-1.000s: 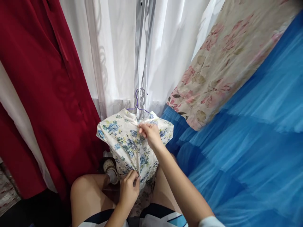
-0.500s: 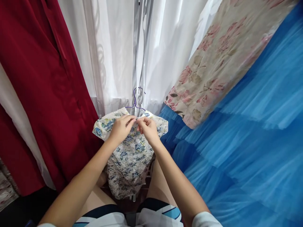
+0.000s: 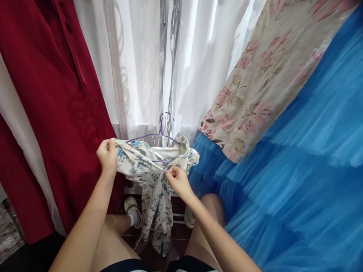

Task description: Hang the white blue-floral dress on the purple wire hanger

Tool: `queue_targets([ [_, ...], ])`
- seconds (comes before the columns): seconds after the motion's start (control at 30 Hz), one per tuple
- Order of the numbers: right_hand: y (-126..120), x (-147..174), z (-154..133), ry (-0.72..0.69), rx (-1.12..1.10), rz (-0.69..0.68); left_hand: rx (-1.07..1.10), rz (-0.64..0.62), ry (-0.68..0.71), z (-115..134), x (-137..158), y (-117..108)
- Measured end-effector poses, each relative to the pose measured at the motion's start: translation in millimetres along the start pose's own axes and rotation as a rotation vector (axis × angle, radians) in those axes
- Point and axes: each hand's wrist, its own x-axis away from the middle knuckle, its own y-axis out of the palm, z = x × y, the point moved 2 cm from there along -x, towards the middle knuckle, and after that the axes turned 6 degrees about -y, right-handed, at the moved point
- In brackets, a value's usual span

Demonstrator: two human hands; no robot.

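A white garment with blue floral print (image 3: pixel 155 189) hangs in front of me on a thin purple wire hanger (image 3: pixel 149 135), its hook at a narrow metal stand (image 3: pixel 166 75). My left hand (image 3: pixel 108 154) is closed on the garment's shoulder edge and pulls the cloth out to the left. With fingers pinched, my right hand (image 3: pixel 178 180) grips the front edge near the neckline. The neck opening gapes wide, showing the inner side and the hanger's lower bar. Below my hands the cloth falls in bunched folds.
Dark red cloth (image 3: pixel 68 124) hangs at the left, and a white curtain (image 3: pixel 198 56) behind. To the right hang a beige dress with pink flowers (image 3: pixel 249 102) and layered blue tulle (image 3: pixel 297 181). A clog-shod foot (image 3: pixel 132 209) rests on the dark floor, beside the stand's base.
My hands have parted from the neckline's middle. The left moved out to the shoulder, the right slightly down, and the garment's neck has opened and its lower part has bunched narrower.
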Motion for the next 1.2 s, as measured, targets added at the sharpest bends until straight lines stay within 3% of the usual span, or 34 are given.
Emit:
queue_targets([
  [0.1,-4,10,4,0.025,-0.014,-0.065,0.137,0.095,-0.328,-40,-3,-19],
  [0.2,-11,18,12,0.086,0.101,-0.178,0.136,-0.038,-0.511,-72,33,-17],
  [0.3,-21,26,17,0.094,0.205,-0.29,0.151,-0.262,-0.631,-81,90,-1],
  [0.37,-21,31,12,0.008,0.134,-0.399,0.151,-0.482,-0.617,-72,125,14],
  [0.47,-16,38,-3,-0.077,-0.112,-0.53,-0.074,-0.932,-0.276,-45,161,33],
  [0.5,-15,39,-8,-0.056,-0.186,-0.524,-0.152,-0.99,-0.156,-38,167,36],
  [0.57,-18,39,-18,0.046,-0.287,-0.445,-0.218,-0.968,-0.014,-30,169,35],
  [0.63,-30,39,-29,0.15,-0.322,-0.39,-0.191,-1.001,-0.048,-31,171,27],
  [0.77,-73,38,-56,0.168,-0.21,-0.473,-0.248,-1.442,-0.406,-46,192,3],
  [0.83,-102,33,-67,0.136,-0.113,-0.498,-0.394,-1.44,-0.371,-49,199,-8],
  [0.9,-131,19,-73,0.091,-0.03,-0.458,-0.504,-1.295,-0.243,-47,195,-14],
  [1.03,-171,-38,-63,0.028,0.049,-0.206,-0.538,-1.163,-0.151,-36,169,-11],
  [1.1,-167,-71,-49,0.028,0.015,-0.078,-0.518,-1.151,-0.133,-28,151,-9],
  [1.2,-131,-105,-32,0.06,-0.044,-0.132,-0.517,-1.104,-0.082,-16,121,-13],
])
